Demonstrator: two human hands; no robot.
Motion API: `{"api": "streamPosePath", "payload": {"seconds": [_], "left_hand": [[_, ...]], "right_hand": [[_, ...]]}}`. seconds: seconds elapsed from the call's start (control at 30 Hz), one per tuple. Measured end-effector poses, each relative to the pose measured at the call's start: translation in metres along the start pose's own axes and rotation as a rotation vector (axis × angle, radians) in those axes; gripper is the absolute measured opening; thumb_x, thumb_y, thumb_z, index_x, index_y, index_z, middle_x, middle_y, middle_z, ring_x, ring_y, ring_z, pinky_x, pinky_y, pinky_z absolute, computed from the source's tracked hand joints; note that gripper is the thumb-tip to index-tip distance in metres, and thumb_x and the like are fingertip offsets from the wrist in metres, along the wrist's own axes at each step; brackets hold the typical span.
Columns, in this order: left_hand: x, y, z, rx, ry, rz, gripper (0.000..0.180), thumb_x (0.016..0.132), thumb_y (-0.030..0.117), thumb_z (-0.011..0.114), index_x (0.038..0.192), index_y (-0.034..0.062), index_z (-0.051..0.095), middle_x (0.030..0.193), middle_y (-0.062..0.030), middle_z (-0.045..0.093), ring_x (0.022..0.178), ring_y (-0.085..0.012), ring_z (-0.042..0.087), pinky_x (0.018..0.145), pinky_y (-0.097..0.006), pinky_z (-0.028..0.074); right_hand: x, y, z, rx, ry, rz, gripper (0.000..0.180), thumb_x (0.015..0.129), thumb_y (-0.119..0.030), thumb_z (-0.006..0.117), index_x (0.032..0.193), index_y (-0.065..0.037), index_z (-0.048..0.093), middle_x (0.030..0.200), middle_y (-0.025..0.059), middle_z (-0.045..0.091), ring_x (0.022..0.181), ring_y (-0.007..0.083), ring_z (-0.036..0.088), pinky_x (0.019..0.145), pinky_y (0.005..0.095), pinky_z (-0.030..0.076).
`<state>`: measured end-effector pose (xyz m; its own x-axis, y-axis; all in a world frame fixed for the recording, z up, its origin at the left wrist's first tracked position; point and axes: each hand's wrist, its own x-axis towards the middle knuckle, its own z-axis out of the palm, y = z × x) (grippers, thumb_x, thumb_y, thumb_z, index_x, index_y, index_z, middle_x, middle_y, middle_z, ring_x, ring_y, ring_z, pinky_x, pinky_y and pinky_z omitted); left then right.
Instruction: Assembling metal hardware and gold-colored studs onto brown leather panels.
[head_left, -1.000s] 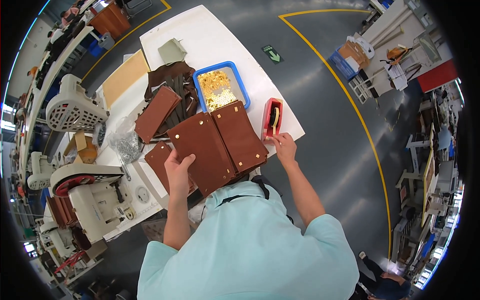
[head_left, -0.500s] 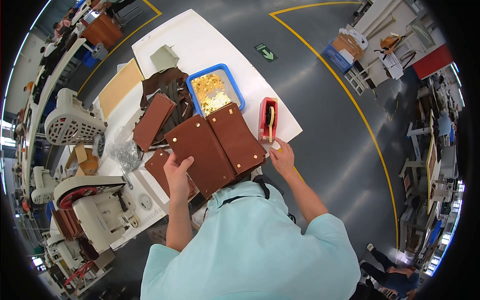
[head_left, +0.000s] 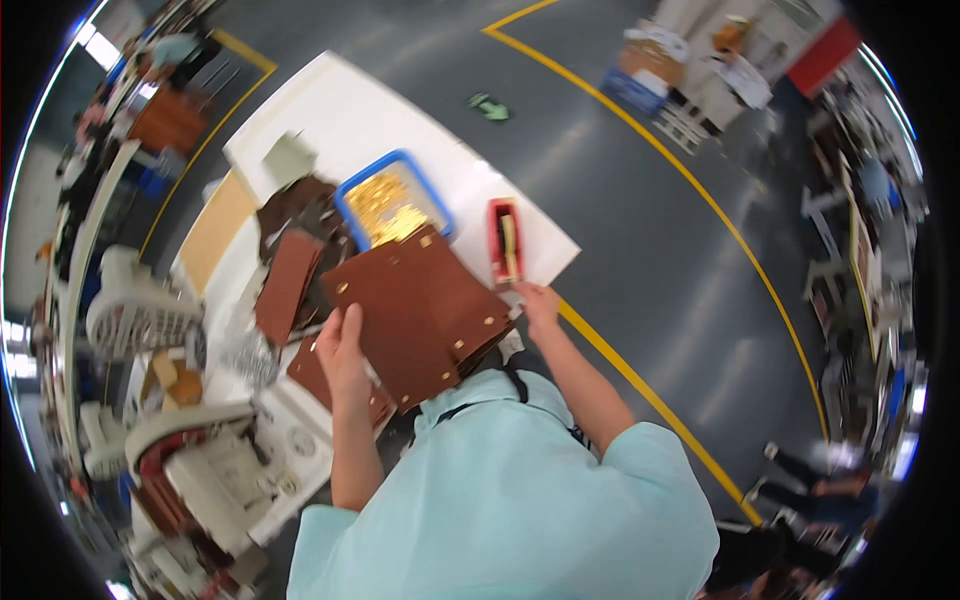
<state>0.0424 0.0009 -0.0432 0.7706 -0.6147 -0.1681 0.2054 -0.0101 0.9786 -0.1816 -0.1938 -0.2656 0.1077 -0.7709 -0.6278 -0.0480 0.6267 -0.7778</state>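
Note:
A large brown leather panel (head_left: 420,310) with small brass studs lies tilted on the white table (head_left: 360,125), just in front of me. My left hand (head_left: 342,345) grips its left edge. My right hand (head_left: 537,303) rests at its right corner, fingers closed near the table's edge, just below a narrow red tray (head_left: 505,240). Whether the right hand pinches anything is hidden.
A blue tray (head_left: 395,205) of small golden parts sits behind the panel. More brown leather pieces (head_left: 285,285) pile to the left, beside a tan board (head_left: 215,245). Sewing machines (head_left: 135,315) stand along the left. Grey floor with yellow lines lies to the right.
The panel has shifted a little toward me and tilted. My right hand has slid down from the red tray's lower end to the panel's right corner.

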Motion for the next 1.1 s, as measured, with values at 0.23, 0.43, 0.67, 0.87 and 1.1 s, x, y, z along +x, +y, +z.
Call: {"api": "streamPosePath", "payload": {"seconds": [0.23, 0.43, 0.67, 0.87, 1.1], "left_hand": [[0.015, 0.005, -0.006, 0.083, 0.118, -0.170, 0.052, 0.089, 0.027, 0.070, 0.130, -0.0015, 0.052, 0.122, -0.0144, 0.061, 0.105, -0.0239, 0.061, 0.087, -0.038, 0.052], [0.040, 0.014, 0.026, 0.294, -0.083, 0.023, 0.059, 0.089, 0.020, 0.065, 0.138, -0.0053, 0.045, 0.130, -0.0244, 0.054, 0.109, -0.0358, 0.057, 0.089, -0.042, 0.049], [0.048, 0.037, 0.080, 0.357, -0.255, 0.172, 0.058, 0.093, 0.027, 0.060, 0.136, -0.0087, 0.045, 0.136, -0.0259, 0.048, 0.117, -0.0346, 0.052, 0.096, -0.045, 0.044], [0.045, 0.042, 0.099, 0.373, -0.284, 0.172, 0.049, 0.088, 0.024, 0.067, 0.123, -0.0093, 0.054, 0.115, -0.0238, 0.059, 0.098, -0.0320, 0.059, 0.078, -0.042, 0.051], [0.029, 0.042, 0.109, 0.237, -0.204, 0.137, 0.042, 0.083, 0.015, 0.073, 0.115, -0.0068, 0.058, 0.116, -0.0231, 0.058, 0.099, -0.0332, 0.058, 0.077, -0.042, 0.051]], "right_hand": [[-0.015, -0.001, 0.043, -0.131, 0.109, -0.064, 0.034, 0.070, -0.038, 0.081, 0.077, -0.005, 0.076, 0.068, 0.0072, 0.069, 0.060, 0.0145, 0.062, 0.060, 0.0331, 0.050], [-0.030, -0.006, 0.037, -0.170, 0.266, -0.269, 0.033, 0.071, -0.035, 0.077, 0.063, -0.005, 0.070, 0.056, 0.0120, 0.062, 0.052, 0.0257, 0.061, 0.053, 0.0398, 0.046], [-0.031, -0.003, 0.048, -0.191, 0.372, -0.375, 0.022, 0.075, -0.022, 0.075, 0.064, -0.004, 0.069, 0.063, 0.0158, 0.064, 0.059, 0.0303, 0.064, 0.056, 0.0401, 0.047], [-0.025, 0.004, 0.052, -0.217, 0.366, -0.439, 0.017, 0.076, -0.017, 0.068, 0.074, 0.000, 0.064, 0.082, 0.0204, 0.064, 0.075, 0.0377, 0.065, 0.067, 0.0443, 0.051], [0.017, 0.042, 0.051, -0.373, 0.448, -0.515, 0.023, 0.077, -0.016, 0.060, 0.083, 0.006, 0.064, 0.092, 0.0254, 0.064, 0.084, 0.0426, 0.065, 0.072, 0.0475, 0.052]]}}
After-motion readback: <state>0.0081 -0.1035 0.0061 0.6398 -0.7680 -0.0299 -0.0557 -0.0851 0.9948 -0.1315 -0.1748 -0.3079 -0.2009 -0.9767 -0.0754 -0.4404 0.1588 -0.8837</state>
